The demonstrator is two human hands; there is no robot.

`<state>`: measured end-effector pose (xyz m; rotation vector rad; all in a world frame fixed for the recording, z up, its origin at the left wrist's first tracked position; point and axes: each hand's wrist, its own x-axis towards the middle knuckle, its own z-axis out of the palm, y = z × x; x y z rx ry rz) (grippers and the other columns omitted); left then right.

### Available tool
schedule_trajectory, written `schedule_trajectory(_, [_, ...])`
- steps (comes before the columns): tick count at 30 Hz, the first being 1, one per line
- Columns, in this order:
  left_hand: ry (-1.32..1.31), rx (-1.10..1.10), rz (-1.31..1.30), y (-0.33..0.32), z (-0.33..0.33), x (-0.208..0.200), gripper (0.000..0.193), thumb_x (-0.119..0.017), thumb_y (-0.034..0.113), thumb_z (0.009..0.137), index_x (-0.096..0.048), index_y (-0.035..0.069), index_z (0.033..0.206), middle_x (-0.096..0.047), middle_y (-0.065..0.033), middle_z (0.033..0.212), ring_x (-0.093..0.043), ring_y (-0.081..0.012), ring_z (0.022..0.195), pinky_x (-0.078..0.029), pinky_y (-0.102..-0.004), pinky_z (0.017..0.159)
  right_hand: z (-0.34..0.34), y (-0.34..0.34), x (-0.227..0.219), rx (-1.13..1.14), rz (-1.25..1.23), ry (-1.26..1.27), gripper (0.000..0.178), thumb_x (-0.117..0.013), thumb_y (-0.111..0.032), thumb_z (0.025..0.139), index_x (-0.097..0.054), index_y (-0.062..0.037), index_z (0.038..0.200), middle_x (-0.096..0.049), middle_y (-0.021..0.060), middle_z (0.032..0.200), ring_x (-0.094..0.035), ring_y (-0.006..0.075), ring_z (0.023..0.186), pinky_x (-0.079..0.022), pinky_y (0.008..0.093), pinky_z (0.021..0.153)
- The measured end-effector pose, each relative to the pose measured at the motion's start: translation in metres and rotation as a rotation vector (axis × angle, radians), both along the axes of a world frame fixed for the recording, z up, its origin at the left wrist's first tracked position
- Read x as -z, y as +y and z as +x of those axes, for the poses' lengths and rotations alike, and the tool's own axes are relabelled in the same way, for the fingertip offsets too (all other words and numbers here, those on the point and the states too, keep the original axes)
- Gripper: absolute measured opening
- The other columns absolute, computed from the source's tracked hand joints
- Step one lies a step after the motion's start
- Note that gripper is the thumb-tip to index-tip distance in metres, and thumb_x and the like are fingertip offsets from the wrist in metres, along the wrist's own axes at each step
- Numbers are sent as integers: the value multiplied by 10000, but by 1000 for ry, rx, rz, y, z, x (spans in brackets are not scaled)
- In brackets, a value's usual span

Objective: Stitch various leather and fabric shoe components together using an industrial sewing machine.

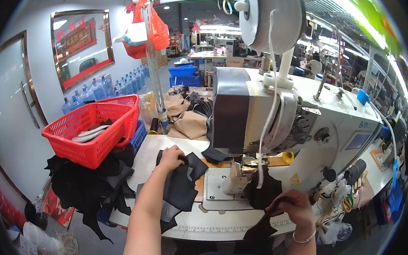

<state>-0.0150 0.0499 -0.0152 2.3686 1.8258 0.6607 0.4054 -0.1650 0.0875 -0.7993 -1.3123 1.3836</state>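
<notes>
Plainly, our white tabletop (153, 143) carries a big white sewing machine (338, 111); a red basket (79, 151) is to the left. Overlapping dark pieces (180, 191) lie on that surface under our left hand (171, 158), which curls over them; whether it grips one, we cannot tell. Just right of the machine's metal post (235, 181), we have another dark piece (261, 191), its edge pinched in our right hand (296, 208).

held piece (261, 228): partly hidden | spool (285, 28): top cropped | distant person (314, 65): blurred
</notes>
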Motion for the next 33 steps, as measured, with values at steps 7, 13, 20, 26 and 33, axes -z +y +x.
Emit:
schedule_trajectory(7, [-420, 257, 746, -92, 11, -111, 322, -666, -10, 682, -596, 81, 984, -607, -50, 829, -592, -203, 828, -272, -438, 1003, -38, 25, 17, 207, 108, -320, 236, -644, 36, 745, -542, 6, 955, -603, 43, 733, -612, 118, 654, -510, 242, 588])
schedule_trajectory(13, [-235, 568, 1290, -165, 62, -181, 214, -601, 185, 826, -576, 9, 944, -548, -83, 689, -523, -218, 547, -420, -303, 470, -73, 46, 11, 456, 529, -588, 127, -652, -51, 751, -597, -8, 857, -603, 104, 698, -586, 149, 549, -460, 245, 524])
schedule_trajectory(20, [121, 711, 479, -190, 102, -194, 145, -687, 214, 697, -623, 112, 778, -490, -6, 611, -527, -170, 545, -397, -287, 480, -89, 62, 22, 412, 622, -491, 149, -655, -33, 736, -599, -1, 870, -628, 130, 736, -628, 203, 627, -481, 265, 552])
schedule_trajectory(26, [-34, 582, 444, -160, 134, -156, 94, -665, 150, 713, -636, 73, 757, -618, -65, 868, -583, -241, 736, -464, -319, 649, -105, 50, 20, 148, 411, -304, 154, -615, -56, 788, -589, 10, 925, -621, 100, 718, -589, 99, 627, -472, 236, 591])
schedule_trajectory(33, [-311, 407, 36, -165, 134, -153, 102, -673, 39, 648, -616, 12, 728, -641, -95, 764, -626, -213, 730, -480, -285, 689, -104, 41, 18, 54, 213, -165, 131, -584, -78, 839, -599, 19, 925, -629, 57, 746, -569, 67, 643, -474, 218, 604])
